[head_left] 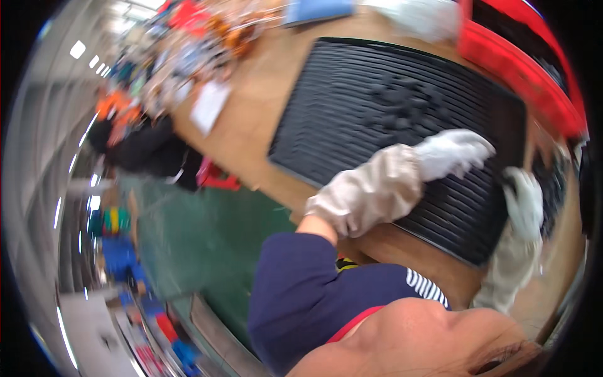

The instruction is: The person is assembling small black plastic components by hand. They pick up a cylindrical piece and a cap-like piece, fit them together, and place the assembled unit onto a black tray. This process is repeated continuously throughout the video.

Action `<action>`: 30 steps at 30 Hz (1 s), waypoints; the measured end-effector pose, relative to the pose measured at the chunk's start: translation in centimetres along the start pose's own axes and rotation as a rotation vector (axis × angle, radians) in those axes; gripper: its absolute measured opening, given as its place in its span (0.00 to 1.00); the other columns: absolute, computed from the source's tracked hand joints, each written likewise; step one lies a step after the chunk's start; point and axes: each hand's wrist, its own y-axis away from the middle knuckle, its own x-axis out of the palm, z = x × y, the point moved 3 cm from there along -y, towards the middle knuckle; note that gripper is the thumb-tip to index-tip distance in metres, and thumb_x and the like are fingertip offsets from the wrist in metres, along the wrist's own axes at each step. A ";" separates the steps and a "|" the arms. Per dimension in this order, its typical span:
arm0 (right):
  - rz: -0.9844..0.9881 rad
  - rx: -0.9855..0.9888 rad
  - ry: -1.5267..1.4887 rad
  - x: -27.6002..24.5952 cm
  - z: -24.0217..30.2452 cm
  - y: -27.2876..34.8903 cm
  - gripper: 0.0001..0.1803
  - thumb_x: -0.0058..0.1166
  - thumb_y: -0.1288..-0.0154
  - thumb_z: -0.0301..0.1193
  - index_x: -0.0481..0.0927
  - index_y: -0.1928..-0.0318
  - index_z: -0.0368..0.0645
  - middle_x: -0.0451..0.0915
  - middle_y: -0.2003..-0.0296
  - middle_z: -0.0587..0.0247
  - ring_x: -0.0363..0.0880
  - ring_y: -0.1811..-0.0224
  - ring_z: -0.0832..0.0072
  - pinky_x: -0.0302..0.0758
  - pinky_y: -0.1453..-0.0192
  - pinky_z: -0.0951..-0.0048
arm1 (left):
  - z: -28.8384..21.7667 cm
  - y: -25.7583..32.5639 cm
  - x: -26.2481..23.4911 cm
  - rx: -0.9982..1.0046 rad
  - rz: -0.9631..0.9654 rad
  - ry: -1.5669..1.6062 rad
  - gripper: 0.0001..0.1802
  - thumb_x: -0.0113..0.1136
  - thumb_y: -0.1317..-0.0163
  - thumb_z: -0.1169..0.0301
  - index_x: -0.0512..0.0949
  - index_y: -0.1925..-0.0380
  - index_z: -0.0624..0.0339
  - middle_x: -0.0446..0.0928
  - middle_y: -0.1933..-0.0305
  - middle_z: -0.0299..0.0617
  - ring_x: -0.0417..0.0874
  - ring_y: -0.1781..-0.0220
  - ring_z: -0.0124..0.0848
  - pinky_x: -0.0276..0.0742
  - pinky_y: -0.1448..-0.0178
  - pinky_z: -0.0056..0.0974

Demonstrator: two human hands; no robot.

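Observation:
A black ribbed tray [326, 119] lies on the brown tabletop, with a loose cluster of small black pieces [408, 103] on its middle. My left hand [453, 154], in a white glove with a beige sleeve cover, is over the right part of the tray, its fingers stretched out and nothing seen in them. At the tray's right edge is my right hand [526, 200], also white-gloved. Its fingers are curled, with something dark at the tips that is too blurred to name.
A red crate [521, 78] with dark contents stands beyond the tray. More black pieces [554, 188] are right of my right hand. Clear plastic bags [418, 17], a blue item [319, 10] and a white paper [210, 107] lie on the table [251, 107]. Bagged goods crowd the far left.

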 end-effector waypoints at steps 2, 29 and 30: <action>0.078 -0.059 -0.025 0.3 0.7 0.4 0.16 0.58 0.45 0.19 0.82 0.54 0.42 0.83 0.57 0.54 0.78 0.49 0.53 0.71 0.40 0.58 | 0.5 0.4 -0.3 -0.032 -0.032 0.038 0.22 0.60 0.29 0.59 0.78 0.44 0.62 0.80 0.61 0.38 0.76 0.72 0.18 0.74 0.67 0.24; -0.357 -0.196 0.088 0.8 7.0 -1.6 0.15 0.63 0.45 0.22 0.83 0.55 0.44 0.81 0.45 0.56 0.78 0.41 0.56 0.72 0.35 0.58 | 4.2 -1.0 1.8 0.080 0.361 0.642 0.26 0.57 0.31 0.71 0.67 0.35 0.65 0.75 0.40 0.46 0.80 0.40 0.34 0.78 0.35 0.41; -0.345 -0.186 0.085 0.8 6.5 -1.5 0.15 0.63 0.45 0.22 0.83 0.55 0.44 0.81 0.45 0.57 0.78 0.41 0.56 0.72 0.35 0.58 | 3.5 -0.5 1.8 0.057 0.344 0.601 0.25 0.57 0.29 0.68 0.67 0.35 0.65 0.76 0.41 0.46 0.80 0.41 0.34 0.78 0.35 0.41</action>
